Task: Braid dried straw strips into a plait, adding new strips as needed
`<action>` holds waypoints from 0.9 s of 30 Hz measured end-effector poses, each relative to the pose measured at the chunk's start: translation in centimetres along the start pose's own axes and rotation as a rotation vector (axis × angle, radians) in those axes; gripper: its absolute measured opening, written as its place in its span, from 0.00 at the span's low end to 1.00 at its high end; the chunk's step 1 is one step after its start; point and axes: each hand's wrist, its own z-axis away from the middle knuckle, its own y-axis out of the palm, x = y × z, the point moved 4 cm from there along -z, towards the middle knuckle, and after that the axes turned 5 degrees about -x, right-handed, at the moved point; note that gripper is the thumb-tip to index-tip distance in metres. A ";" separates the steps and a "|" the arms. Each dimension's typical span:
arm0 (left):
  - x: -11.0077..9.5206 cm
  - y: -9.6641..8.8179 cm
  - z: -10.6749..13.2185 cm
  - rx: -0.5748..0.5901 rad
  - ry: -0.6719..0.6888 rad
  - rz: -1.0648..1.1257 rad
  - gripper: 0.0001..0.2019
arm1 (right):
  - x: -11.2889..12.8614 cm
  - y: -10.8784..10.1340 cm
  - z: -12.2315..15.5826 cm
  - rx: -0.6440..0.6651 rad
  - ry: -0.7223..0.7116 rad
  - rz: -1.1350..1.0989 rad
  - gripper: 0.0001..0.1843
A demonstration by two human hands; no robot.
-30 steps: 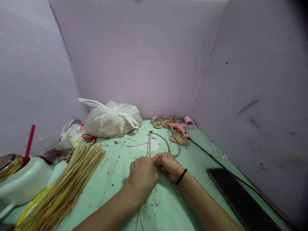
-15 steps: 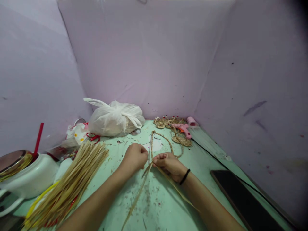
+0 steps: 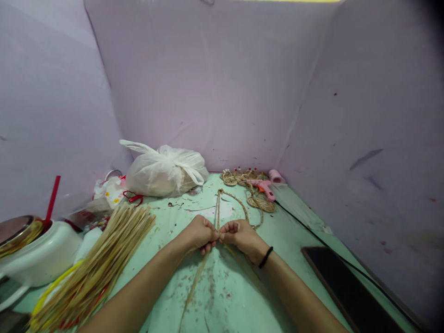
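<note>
A thin braided straw cord runs up the table from between my hands, bends at its far end and curves back on the right. At its near end my left hand pinches the straw strands, thumb and fingers pressed together. Right beside it, my right hand, with a black band on the wrist, pinches the same spot, fingertips almost touching the left ones. One loose straw strand trails toward me below the left hand. Another, blurred, passes under the right hand. The exact crossing of strands is hidden by my fingers.
A bundle of dry straw lies left, beside a white pot. Behind stand a knotted white plastic bag, coiled straw pieces and a pink glue gun with a black cable. A dark phone-like slab lies right.
My left hand has moved right and down to the braid's near end, closing on the strands next to my right hand. The right hand has stayed nearly in place.
</note>
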 end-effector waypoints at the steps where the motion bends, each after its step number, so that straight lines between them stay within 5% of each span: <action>1: -0.1 0.0 0.1 0.013 0.011 0.012 0.05 | 0.0 0.0 0.0 0.002 -0.009 -0.004 0.02; 7: -0.2 -0.2 0.4 0.014 0.018 0.053 0.04 | 0.2 0.0 0.2 0.045 -0.020 -0.104 0.07; 21: 0.4 0.2 -0.2 0.104 0.109 0.019 0.09 | 0.6 -0.3 0.0 -0.067 -0.092 0.174 0.03; 27: 0.5 0.5 -0.4 -0.043 0.135 -0.007 0.08 | 0.5 -0.7 0.2 -0.157 -0.174 0.487 0.03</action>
